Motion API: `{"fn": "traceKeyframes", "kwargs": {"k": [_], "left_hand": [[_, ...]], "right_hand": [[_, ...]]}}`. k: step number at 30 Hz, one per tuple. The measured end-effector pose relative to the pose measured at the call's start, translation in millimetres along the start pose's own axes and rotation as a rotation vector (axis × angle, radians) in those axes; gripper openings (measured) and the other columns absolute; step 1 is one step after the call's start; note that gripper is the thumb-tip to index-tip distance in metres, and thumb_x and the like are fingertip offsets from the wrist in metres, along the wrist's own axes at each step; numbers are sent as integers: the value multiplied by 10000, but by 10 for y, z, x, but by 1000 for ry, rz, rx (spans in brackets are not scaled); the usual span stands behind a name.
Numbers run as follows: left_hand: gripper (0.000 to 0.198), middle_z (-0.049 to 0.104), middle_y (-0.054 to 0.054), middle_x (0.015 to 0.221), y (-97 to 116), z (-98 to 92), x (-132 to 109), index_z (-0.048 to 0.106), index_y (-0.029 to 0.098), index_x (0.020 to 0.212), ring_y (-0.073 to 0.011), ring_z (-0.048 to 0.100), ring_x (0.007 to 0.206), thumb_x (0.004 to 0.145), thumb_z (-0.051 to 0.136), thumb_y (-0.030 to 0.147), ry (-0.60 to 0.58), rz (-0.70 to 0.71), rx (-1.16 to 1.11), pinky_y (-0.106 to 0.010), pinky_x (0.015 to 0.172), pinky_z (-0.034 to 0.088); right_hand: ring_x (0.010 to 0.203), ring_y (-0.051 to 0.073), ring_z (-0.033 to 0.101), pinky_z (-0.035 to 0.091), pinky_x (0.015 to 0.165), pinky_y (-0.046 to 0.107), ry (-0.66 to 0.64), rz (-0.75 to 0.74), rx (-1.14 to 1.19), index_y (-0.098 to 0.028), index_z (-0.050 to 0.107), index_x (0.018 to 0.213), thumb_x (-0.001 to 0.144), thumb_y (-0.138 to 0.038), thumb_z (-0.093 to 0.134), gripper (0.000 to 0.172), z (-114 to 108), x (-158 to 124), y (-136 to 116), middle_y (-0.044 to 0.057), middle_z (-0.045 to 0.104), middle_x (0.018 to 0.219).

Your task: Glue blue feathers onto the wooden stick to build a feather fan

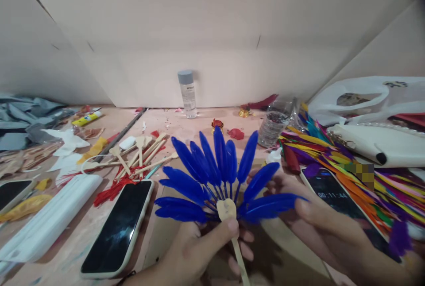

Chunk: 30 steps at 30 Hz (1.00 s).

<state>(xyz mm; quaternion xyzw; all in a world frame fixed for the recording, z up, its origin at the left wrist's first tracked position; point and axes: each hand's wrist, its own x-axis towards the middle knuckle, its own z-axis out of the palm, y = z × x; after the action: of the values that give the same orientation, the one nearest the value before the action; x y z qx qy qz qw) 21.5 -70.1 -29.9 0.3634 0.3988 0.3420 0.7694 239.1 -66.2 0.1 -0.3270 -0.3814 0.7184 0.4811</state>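
A fan of blue feathers (219, 157) spreads out from the head of a wooden stick (226, 210) in the middle of the view. My left hand (202, 246) is closed round the stick just below its head, thumb on top. At the fan's right side, my right hand (318, 219) has its thumb by the tip of the lowest right feather and its other fingers partly behind the feathers. Whether it grips a feather is unclear. Brown cardboard (166, 241) lies under the hands.
Left are a dark-screened phone (117, 228), a white mask pack (53, 219), wooden sticks (140, 148) and red tassels (116, 188). Right are coloured feathers (348, 179), a phone showing a timer (332, 195), a white bag (375, 140) and a clear cup (272, 127). A bottle (188, 95) stands behind.
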Motion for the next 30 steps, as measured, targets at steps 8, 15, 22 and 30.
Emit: {"fn": "traceKeyframes", "kwargs": {"k": [8, 15, 22, 30], "left_hand": [[589, 823, -100, 944, 26, 47, -59, 805, 174, 1051, -187, 744, 689, 748, 830, 679, -13, -25, 132, -280, 642, 619], [606, 830, -85, 876, -164, -19, -29, 808, 173, 1020, -189, 745, 699, 762, 790, 720, -49, -96, 195, -294, 682, 620], [666, 840, -96, 927, -207, -9, -19, 808, 173, 1065, -209, 753, 719, 762, 752, 762, -50, -81, 245, -320, 700, 626], [632, 830, -85, 859, -265, -18, -11, 816, 175, 1017, -197, 737, 682, 810, 704, 762, -25, -64, 264, -308, 687, 620]], "right_hand": [[589, 152, 632, 565, 587, 318, -26, 94, 175, -228, 692, 1068, 864, -389, 822, 290, 231, 10, 442, 2, 681, 762], [501, 157, 651, 538, 466, 284, 188, 189, 169, -228, 669, 1086, 833, -496, 836, 405, 301, -41, 539, 12, 728, 786], [455, 150, 621, 504, 402, 270, 283, 193, 143, -242, 631, 1058, 765, -532, 880, 482, 336, -6, 551, -10, 714, 751], [447, 142, 624, 513, 417, 257, 302, 205, 152, -237, 641, 1014, 768, -519, 884, 446, 364, -35, 570, -35, 677, 692]]}}
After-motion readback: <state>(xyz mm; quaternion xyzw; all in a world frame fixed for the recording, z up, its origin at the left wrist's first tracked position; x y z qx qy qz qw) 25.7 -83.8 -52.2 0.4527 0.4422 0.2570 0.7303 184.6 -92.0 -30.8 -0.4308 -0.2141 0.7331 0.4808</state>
